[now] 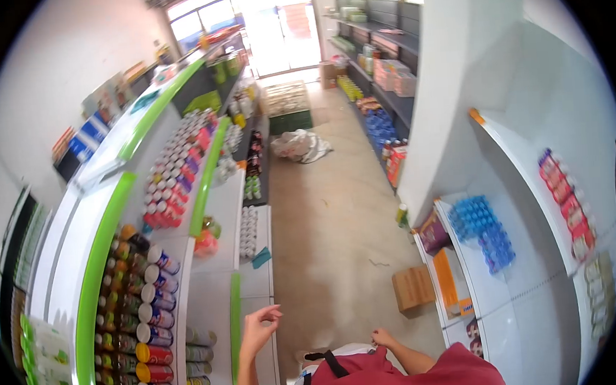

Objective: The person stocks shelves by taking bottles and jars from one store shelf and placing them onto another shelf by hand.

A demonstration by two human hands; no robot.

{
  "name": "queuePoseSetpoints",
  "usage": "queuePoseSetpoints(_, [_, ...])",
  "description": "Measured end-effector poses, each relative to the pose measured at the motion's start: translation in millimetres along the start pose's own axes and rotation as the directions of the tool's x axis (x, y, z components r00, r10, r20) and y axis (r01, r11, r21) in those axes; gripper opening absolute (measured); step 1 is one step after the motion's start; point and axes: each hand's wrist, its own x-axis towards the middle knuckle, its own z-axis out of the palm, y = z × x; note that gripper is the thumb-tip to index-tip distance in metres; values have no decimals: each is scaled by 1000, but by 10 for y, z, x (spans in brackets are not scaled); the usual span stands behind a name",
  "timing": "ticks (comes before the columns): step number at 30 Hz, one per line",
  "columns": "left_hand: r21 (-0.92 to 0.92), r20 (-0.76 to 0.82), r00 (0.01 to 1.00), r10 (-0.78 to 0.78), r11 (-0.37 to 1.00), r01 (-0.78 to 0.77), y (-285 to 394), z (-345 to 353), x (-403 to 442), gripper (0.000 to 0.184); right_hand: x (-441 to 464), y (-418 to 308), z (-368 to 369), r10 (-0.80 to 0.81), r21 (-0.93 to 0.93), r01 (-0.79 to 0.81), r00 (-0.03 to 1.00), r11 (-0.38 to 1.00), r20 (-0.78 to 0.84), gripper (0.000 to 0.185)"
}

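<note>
My left hand (260, 328) is raised beside the lower left shelf, its fingers apart and holding nothing. It is nearest to a teal cloth (261, 257) lying on the white shelf edge. To its left stand rows of canisters (154, 334) and dark bottles (115, 324). My right hand (382, 338) hangs low near my red shirt, with its fingers curled; whether anything is in them is too small to tell. A cardboard box (412, 288) stands on the floor to the right of that hand.
Shelves with pink cans (173, 179) line the left. On the right shelf (520, 320) are blue bottle packs (481, 231). A plastic bag (301, 145) and a dark green crate (290, 121) are on the aisle floor. A white pillar (450, 99) stands at right.
</note>
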Motion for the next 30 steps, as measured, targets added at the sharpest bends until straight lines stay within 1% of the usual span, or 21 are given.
queuePoseSetpoints(1, [-41, 55, 997, 57, 998, -55, 155, 193, 82, 41, -104, 10, 44, 9, 55, -5, 997, 998, -77, 34])
queuePoseSetpoints(4, [-126, 279, 956, 85, 991, -51, 529, 951, 194, 35, -312, 378, 18, 83, 202, -19, 947, 979, -309, 29])
queuePoseSetpoints(5, [-71, 349, 923, 165, 986, -149, 612, 1207, 196, 34, -397, 549, 56, 122, 253, -25, 919, 967, -374, 29])
queuePoseSetpoints(8, [-10, 534, 753, 385, 893, -450, 802, 1960, 179, 28, -990, 961, -322, 247, 337, -102, 872, 936, -422, 28])
queuePoseSetpoints(10, [-47, 612, 603, 512, 784, -619, 930, 2361, 95, 24, -1172, 1513, -506, 458, 550, -157, 757, 820, -466, 27])
queuePoseSetpoints(11, [-169, 627, 555, 547, 791, -588, 973, 2561, 81, 20, -1296, 1825, -572, 500, 595, -172, 744, 785, -444, 28])
queuePoseSetpoints(12, [-197, 635, 527, 564, 779, -596, 1019, 2709, 81, 20, -1430, 2102, -641, 541, 643, -183, 729, 744, -418, 28])
queuePoseSetpoints(14, [-260, 661, 455, 596, 751, -607, 1101, 3013, 71, 20, -1763, 2709, -589, 591, 689, -160, 669, 707, -451, 29])
queuePoseSetpoints(16, [-229, 746, 501, 438, 876, -425, 873, 3423, 96, 20, -2331, 2755, -387, 749, 795, -127, 450, 594, -487, 27])
queuePoseSetpoints(18, [-163, 760, 554, 341, 924, -346, 401, 3890, 70, 21, -2410, 2938, 60, 867, 905, 162, 263, 393, -423, 28])
queuePoseSetpoints(19, [-38, 807, 526, 268, 913, -407, 112, 4048, 54, 20, -2407, 3030, 230, 912, 898, 318, 177, 303, -370, 29])
queuePoseSetpoints(20, [83, 842, 505, 192, 878, -471, -242, 4112, 40, 19, -2452, 3064, 420, 897, 921, 315, 300, 227, -324, 28])
queuePoseSetpoints(22, [325, 900, 436, 6, 659, -678, -999, 4070, 70, 20, -2495, 3066, 758, 815, 952, 297, 531, 78, -233, 27])
queuePoseSetpoints(23, [354, 920, 388, -55, 544, -761, -1415, 3984, 135, 24, -2598, 2948, 952, 798, 937, 348, 558, 24, -228, 26])
queuePoseSetpoints(24, [382, 924, 351, -151, 360, -851, -1508, 3857, 117, 26, -2725, 2863, 1154, 783, 915, 401, 579, -32, -227, 25])
queuePoseSetpoints(25, [433, 901, 391, -187, 398, -809, -1537, 3690, 79, 27, -2744, 2931, 1421, 818, 908, 410, 491, 87, -300, 24])
queuePoseSetpoints(26, [555, 826, 516, -225, 484, -677, -1565, 3600, -11, 28, -2718, 3019, 1819, 842, 897, 394, 398, 201, -364, 23])
queuePoseSetpoints(27, [643, 733, 630, -257, 563, -519, -1588, 3514, -102, 29, -2581, 3158, 2311, 921, 901, 422, 303, 102, -246, 22])
queuePoseSetpoints(28, [678, 699, 642, -315, 575, -457, -1570, 3486, -83, 28, -2545, 3186, 2649, 971, 890, 455, 209, 5, -113, 22])
queuePoseSetpoints(29, [685, 713, 594, -373, 548, -480, -1508, 3565, -45, 28, -2875, 2787, 2704, 962, 853, 500, 275, -153, 12, 22])
queuePoseSetpoints(30, [676, 736, 516, -437, 505, -536, -1480, 3686, 12, 28, -3143, 2553, 2789, 916, 837, 437, 365, -328, 168, 23])
